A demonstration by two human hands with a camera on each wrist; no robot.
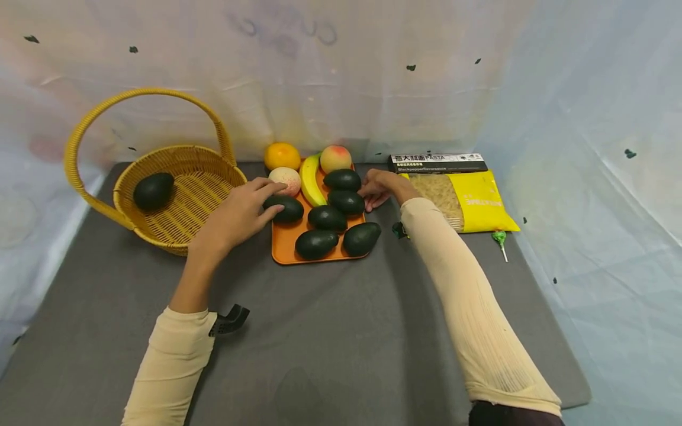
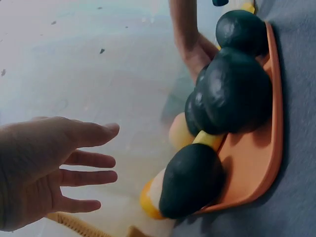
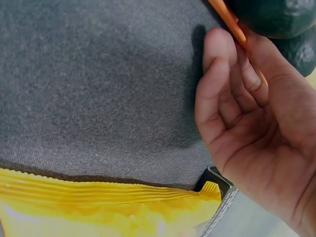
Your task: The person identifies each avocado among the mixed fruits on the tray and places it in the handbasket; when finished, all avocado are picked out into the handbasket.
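An orange tray [image 1: 282, 249] holds several dark green avocados [image 1: 327, 219], a banana [image 1: 310, 180], and peaches, one pale [image 1: 286, 179] and one pinkish [image 1: 335, 158]. My left hand [image 1: 234, 216] hovers by the leftmost avocado [image 1: 288, 209], its fingers spread and relaxed. In the left wrist view, a gap shows between that hand [image 2: 64, 168] and the avocado [image 2: 191, 181]. At the tray's right edge, my right hand [image 1: 385, 187] pinches the rim, thumb inside and curled fingers outside, as the right wrist view shows.
A yellow wicker basket [image 1: 232, 170] with a tall handle stands left, holding one avocado [image 1: 153, 191]. An orange fruit [image 1: 282, 156] sits at the tray's back left. To the right lie a yellow pasta bag [image 1: 482, 201], a black pasta box [image 1: 439, 163] and a green lollipop [image 1: 499, 238].
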